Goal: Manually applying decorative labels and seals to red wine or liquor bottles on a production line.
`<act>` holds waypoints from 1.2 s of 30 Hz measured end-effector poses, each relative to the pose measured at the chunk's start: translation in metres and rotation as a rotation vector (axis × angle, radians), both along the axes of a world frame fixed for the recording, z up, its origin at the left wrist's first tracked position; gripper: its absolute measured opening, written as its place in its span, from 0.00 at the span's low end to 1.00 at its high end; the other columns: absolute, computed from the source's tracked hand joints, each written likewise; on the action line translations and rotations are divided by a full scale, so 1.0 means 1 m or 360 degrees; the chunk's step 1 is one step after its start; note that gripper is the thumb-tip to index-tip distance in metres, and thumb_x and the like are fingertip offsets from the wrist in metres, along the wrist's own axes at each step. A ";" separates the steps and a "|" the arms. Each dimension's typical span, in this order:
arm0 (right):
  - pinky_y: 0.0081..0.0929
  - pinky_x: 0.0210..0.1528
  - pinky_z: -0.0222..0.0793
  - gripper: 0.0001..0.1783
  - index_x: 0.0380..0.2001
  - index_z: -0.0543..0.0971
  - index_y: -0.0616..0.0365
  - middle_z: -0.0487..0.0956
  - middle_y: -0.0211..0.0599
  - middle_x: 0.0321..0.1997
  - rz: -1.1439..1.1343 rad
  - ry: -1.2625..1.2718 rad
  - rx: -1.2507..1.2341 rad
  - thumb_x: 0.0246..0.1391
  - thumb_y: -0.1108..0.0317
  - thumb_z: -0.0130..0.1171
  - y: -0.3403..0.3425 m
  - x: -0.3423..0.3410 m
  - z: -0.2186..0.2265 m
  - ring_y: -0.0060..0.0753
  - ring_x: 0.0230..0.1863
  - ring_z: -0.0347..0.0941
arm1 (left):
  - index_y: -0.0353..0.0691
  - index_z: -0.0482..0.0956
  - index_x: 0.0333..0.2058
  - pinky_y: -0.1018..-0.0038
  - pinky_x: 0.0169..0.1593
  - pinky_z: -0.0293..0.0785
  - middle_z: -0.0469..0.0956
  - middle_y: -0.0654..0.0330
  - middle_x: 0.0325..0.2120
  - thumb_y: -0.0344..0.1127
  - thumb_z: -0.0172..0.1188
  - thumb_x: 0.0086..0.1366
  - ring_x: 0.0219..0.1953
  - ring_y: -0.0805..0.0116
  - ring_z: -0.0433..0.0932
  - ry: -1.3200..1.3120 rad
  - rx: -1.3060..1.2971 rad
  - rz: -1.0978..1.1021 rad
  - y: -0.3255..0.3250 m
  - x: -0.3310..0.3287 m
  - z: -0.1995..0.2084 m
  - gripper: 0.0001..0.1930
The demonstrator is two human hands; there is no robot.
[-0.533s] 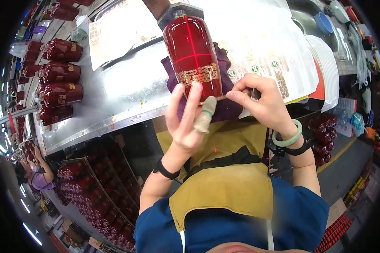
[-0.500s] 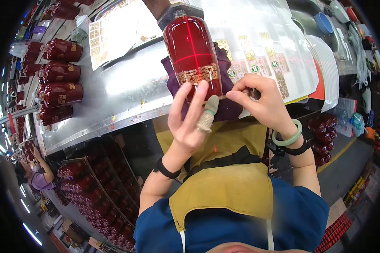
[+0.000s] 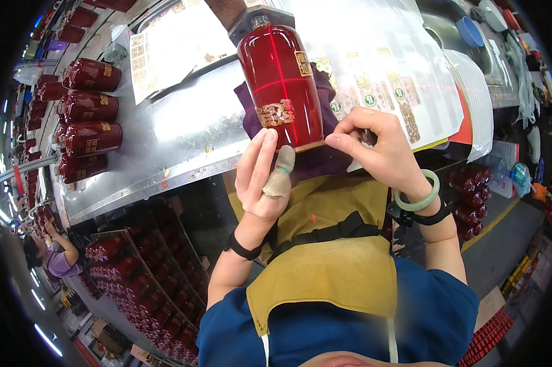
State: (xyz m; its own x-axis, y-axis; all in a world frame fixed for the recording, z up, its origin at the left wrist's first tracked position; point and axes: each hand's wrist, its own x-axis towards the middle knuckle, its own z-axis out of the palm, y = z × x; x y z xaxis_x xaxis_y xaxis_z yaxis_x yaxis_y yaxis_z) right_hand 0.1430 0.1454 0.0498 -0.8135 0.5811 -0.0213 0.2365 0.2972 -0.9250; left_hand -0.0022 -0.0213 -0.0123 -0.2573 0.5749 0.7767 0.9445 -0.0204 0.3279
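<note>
A dark red glass bottle [image 3: 282, 79] lies on a purple cloth [image 3: 248, 110], its neck away from me. Gold decoration [image 3: 275, 114] sits low on its left side; a small gold label [image 3: 303, 63] shows on its right. Red laser lines cross the glass. My left hand [image 3: 264, 177] grips the base end, fingertips at the lower left edge, the thumb in a knitted finger cover [image 3: 279, 174] against the bottom. By the lower right corner, my right hand [image 3: 377, 147] pinches thumb and forefinger together; what is between them I cannot make out.
Sheets of gold stickers [image 3: 374, 85] lie right of the bottle, and a white sheet [image 3: 166, 55] to the left. A dark block [image 3: 261, 15] stands at the neck. More red bottles [image 3: 89, 107] line the left. Crowded bottles [image 3: 141, 269] fill the lower left; another person [image 3: 59, 260] works beyond.
The bottle has turned leftward about its length: the gold decoration moved left and the small label came into view. My left hand shifted left and down with its fingers closer together; my right barely moved.
</note>
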 end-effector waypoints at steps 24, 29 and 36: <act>0.26 0.25 0.58 0.13 0.27 0.82 0.66 0.70 0.30 0.17 0.0002 0.0001 -0.0009 0.55 0.67 0.72 0.001 0.000 -0.003 0.20 0.20 0.62 | 0.22 0.81 0.47 0.60 0.54 0.83 0.83 0.45 0.49 0.14 0.69 0.54 0.49 0.46 0.83 -0.0028 0.0048 -0.0003 0.002 0.000 -0.001 0.19; 0.26 0.25 0.58 0.12 0.27 0.82 0.66 0.71 0.31 0.18 -0.0008 0.0010 0.0004 0.55 0.67 0.71 0.001 0.001 -0.006 0.21 0.21 0.62 | 0.28 0.85 0.42 0.62 0.54 0.84 0.83 0.47 0.50 0.16 0.67 0.55 0.58 0.47 0.77 0.0076 -0.0062 0.0103 0.006 0.005 0.009 0.14; 0.26 0.26 0.60 0.11 0.27 0.82 0.65 0.73 0.33 0.20 -0.0034 0.0037 0.0025 0.55 0.68 0.71 -0.001 -0.003 -0.006 0.22 0.21 0.64 | 0.30 0.85 0.41 0.62 0.52 0.84 0.86 0.52 0.44 0.17 0.71 0.56 0.50 0.49 0.84 -0.0121 0.0046 -0.0009 0.010 0.001 0.007 0.13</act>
